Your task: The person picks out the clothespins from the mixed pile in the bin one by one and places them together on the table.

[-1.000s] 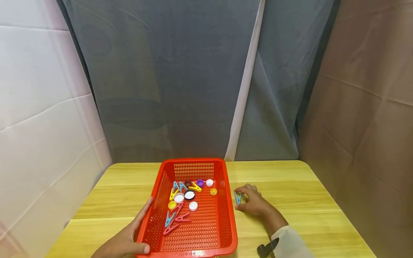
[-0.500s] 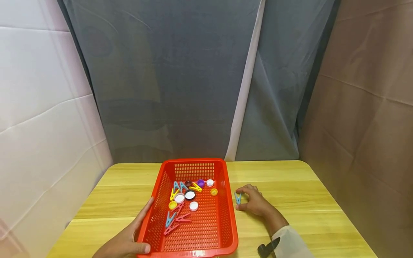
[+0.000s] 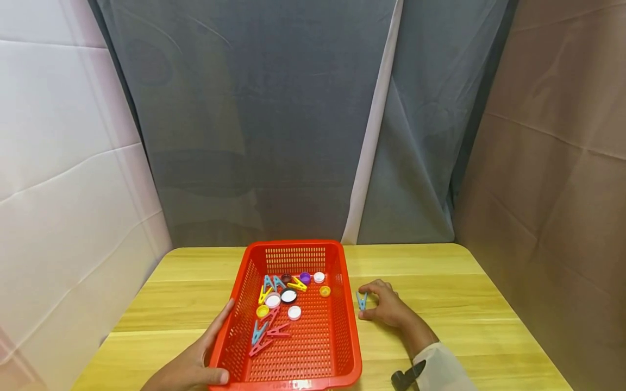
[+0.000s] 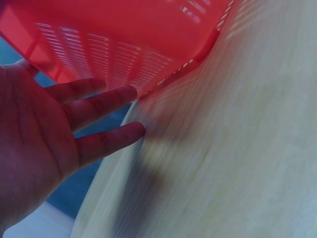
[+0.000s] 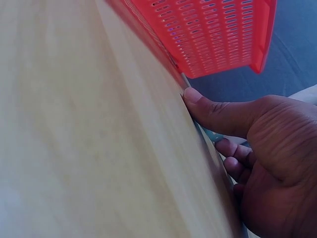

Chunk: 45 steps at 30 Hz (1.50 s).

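Note:
In the head view my left hand [image 3: 192, 361] holds the red plastic basket [image 3: 351, 347] at its near left corner, thumb over the rim. The left wrist view shows its other fingers spread fairly straight beside the slotted wall. To the right of the basket, on the table, my right hand [image 3: 386, 307] pinches a light blue clothespin [image 3: 362, 302] between thumb and fingertips. Only a sliver of that clothespin shows in the right wrist view. Inside the basket lie several clothespins, such as a pink one [image 3: 260, 346] and a yellow one [image 3: 297, 284], and several bottle caps, including a white cap [image 3: 294, 313].
The basket stands on a wood-grain table [image 3: 455, 304], wood showing on both sides of it. A grey curtain [image 3: 274, 136] hangs behind the table. Pale cloth [image 3: 73, 163] closes the left side and brown cloth [image 3: 552, 179] the right.

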Tool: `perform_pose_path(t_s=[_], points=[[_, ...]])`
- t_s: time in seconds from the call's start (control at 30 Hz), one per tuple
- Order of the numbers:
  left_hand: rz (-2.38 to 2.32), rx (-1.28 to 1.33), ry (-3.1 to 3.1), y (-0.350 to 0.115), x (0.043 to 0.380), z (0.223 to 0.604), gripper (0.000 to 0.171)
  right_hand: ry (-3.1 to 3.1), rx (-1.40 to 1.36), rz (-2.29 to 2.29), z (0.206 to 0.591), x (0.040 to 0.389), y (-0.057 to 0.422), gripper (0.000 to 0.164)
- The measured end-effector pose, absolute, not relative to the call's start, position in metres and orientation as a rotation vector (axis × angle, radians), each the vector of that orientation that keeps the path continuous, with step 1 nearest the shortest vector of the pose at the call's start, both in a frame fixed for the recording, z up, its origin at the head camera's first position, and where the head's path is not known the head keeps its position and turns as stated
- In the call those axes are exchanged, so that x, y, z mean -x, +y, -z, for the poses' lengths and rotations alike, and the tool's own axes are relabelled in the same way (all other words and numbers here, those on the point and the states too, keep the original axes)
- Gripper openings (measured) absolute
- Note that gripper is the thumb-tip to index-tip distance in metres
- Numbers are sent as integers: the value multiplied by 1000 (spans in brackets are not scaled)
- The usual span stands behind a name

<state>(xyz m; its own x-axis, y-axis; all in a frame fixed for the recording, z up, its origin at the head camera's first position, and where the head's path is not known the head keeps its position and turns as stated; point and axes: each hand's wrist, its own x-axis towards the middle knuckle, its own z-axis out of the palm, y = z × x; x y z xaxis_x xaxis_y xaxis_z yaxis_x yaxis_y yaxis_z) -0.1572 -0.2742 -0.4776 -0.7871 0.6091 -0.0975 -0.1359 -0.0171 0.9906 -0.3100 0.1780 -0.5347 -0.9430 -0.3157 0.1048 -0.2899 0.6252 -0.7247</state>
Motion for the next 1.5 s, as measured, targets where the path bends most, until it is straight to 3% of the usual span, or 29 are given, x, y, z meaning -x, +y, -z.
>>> perform_pose_path(t_s=[0.63, 0.83, 1.23, 1.5], points=[[-1882, -470, 1729, -274, 154, 478, 112, 2745, 479, 1353, 526, 309, 177, 67], [-1879, -460, 1719, -275, 153, 478, 110, 2734, 358, 1446, 509, 307, 178, 67], [-1881, -546, 1682, -274, 156, 477, 108, 2885, 507, 1403, 470, 299, 172, 64], [-1869, -521, 1666, -275, 156, 476, 104, 2936, 609, 1337, 420, 300, 165, 60]])
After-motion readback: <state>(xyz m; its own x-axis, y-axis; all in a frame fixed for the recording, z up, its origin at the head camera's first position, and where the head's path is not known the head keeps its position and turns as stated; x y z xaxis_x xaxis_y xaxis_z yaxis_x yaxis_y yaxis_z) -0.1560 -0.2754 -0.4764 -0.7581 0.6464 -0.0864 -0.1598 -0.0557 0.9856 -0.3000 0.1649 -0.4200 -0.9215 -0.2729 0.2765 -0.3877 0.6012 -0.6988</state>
